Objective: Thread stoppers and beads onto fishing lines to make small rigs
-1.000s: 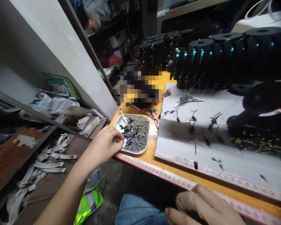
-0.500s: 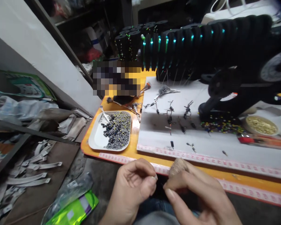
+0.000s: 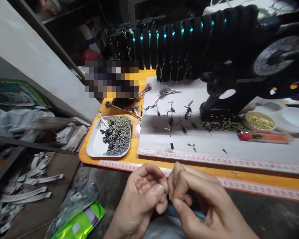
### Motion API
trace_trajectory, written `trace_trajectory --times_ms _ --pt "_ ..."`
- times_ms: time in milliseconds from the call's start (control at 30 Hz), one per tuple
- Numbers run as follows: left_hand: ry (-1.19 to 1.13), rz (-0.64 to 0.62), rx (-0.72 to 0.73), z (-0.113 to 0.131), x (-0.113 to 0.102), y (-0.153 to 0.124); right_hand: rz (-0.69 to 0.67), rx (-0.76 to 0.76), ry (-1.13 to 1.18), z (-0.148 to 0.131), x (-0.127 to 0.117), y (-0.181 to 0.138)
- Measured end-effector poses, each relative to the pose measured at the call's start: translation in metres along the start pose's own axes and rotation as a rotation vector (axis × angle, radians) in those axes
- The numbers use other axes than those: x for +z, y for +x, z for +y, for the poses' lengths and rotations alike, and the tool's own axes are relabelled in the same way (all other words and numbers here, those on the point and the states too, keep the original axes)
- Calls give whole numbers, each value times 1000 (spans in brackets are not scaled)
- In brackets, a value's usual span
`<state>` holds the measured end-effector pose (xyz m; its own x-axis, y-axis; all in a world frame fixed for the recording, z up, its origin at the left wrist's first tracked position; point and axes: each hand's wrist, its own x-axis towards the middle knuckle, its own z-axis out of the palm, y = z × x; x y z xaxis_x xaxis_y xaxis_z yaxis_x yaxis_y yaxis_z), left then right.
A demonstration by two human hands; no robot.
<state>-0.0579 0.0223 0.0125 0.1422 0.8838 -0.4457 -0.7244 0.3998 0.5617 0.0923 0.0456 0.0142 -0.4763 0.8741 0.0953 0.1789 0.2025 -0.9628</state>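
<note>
My left hand point(image 3: 142, 196) and my right hand point(image 3: 199, 202) meet in front of the orange table's edge point(image 3: 189, 167), above my lap. Both pinch a tiny part between thumb and fingertips; the part is too small to name. Behind my left hand, a white tray point(image 3: 94, 149) holds a heap of small grey and black cylinders point(image 3: 117, 136). Several loose wired parts point(image 3: 171, 114) lie scattered on the white board point(image 3: 214, 142).
A long row of black spools point(image 3: 189, 36) with teal marks and a black wheel stand point(image 3: 234, 89) fill the back. A bowl of brass bits point(image 3: 259, 121), coloured beads point(image 3: 219, 125) and a red pen point(image 3: 261, 136) lie to the right. White strips point(image 3: 27, 192) and a green packet point(image 3: 79, 222) lie left.
My left hand left the tray and came back to my lap to meet my right hand. Both hands closed in a pinch together. The view swung right and down.
</note>
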Motion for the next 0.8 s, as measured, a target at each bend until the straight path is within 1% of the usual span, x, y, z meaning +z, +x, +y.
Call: trace_trajectory --times_ms 167,300,633,733,800 --pt "36 -16 3 1 1 -1 -4 25 -5 -1 1 -2" --pt "59 -30 7 1 0 -2 -40 47 -5 -3 0 -3" --pt "25 -73 6 0 -1 -1 -42 29 0 -4 -1 -4" --pt "78 -100 74 -5 -4 -1 -19 23 15 -6 -2 -1" --pt "157 -91 188 -8 -7 -2 -20 41 47 -7 -4 0"
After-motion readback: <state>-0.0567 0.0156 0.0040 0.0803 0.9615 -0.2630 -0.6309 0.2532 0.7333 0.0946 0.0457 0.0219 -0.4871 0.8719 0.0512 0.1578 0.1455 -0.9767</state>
